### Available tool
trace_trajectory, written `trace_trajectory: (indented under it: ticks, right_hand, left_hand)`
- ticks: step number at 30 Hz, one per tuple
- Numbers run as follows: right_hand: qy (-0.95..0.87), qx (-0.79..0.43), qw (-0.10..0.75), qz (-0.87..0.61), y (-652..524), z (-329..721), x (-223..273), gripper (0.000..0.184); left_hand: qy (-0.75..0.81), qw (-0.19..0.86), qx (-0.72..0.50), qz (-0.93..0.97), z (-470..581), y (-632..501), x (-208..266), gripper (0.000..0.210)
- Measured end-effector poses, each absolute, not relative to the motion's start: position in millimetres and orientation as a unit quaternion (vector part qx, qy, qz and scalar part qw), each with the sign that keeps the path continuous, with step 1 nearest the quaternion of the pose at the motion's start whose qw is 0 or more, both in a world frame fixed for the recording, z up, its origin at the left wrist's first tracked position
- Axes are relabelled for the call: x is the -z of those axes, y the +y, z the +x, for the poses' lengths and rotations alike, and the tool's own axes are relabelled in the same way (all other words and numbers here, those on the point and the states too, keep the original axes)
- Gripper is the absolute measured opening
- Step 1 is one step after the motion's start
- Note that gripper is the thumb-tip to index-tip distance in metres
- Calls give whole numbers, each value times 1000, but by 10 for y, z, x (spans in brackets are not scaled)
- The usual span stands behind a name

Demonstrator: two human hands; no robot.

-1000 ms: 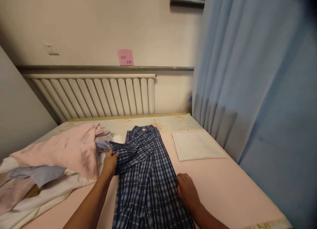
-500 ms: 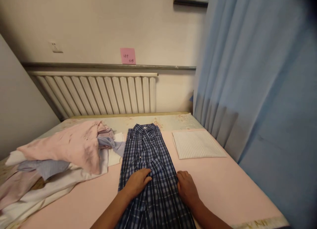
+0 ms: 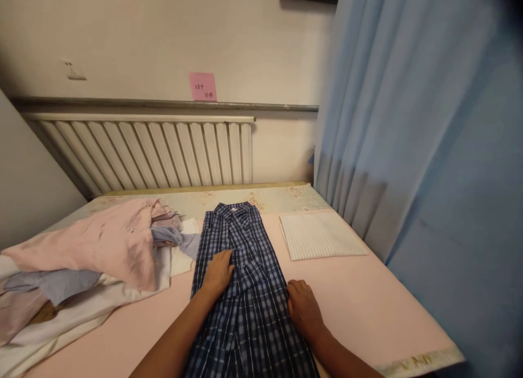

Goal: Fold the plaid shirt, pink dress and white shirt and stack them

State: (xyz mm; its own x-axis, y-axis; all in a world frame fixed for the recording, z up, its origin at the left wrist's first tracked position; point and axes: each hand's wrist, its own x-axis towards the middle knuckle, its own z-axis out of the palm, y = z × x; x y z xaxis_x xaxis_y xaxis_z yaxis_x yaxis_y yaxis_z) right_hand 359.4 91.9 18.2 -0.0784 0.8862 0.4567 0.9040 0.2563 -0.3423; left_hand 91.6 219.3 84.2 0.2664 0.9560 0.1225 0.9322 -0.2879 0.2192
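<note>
A dark blue plaid shirt [image 3: 249,291] lies lengthwise on the bed, its collar at the far end and its sides folded into a long narrow strip. My left hand [image 3: 219,272] rests flat on the left part of the shirt, fingers stretched forward and together. At the right edge of the cloth, my right hand [image 3: 303,307] has its fingers curled against the fabric and appears to pinch it; the thumb is hidden. The near end of the shirt runs out of the bottom of the view.
A loose heap of pink, white and grey-blue clothes [image 3: 110,242] lies on the left. Right of the shirt is a folded striped cloth [image 3: 322,236] on the pink bed sheet [image 3: 359,307]. A radiator [image 3: 163,149] stands behind; a blue curtain [image 3: 379,122] hangs along the right.
My left hand has slid forward along the shirt, toward the collar. My right hand stays at the right edge. The view has shifted slightly.
</note>
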Motion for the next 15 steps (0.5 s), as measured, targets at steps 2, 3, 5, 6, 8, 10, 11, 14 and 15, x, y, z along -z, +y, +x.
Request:
trace_trajectory:
  ticks: [2,3,5,6,8,10,11,14,15]
  right_hand:
    - [-735,13,301,-608,928,3598,-175,30]
    - [-735,14,302,-607,933,3599,-172,30]
    - [-734,17,305,-606,942,3600,-164,31]
    - [-734,18,306,-606,946,3600,-160,31]
    - [-732,18,304,-609,950,3599,-153,30]
    - [-730,17,298,-614,948,3600,-152,29]
    - [-730,16,296,-616,946,3600,-153,29]
    - [-729,17,291,-619,937,3602,-163,28]
    - [-730,18,290,-619,935,3602,-167,28]
  left_hand:
    - [589,47,-93,801,991,2308,-844,52]
    - [588,46,-82,803,1022,2364,-843,54]
    - [588,43,-58,805,1067,2461,-838,54]
    - [590,41,-46,805,1085,2499,-836,53]
    - [594,40,-23,803,1111,2545,-838,45]
    - [597,39,-3,802,1129,2551,-851,33]
    - [596,39,5,802,1133,2539,-863,30]
    - [589,40,17,807,1125,2446,-924,27]
    - [587,40,18,809,1117,2397,-955,27]
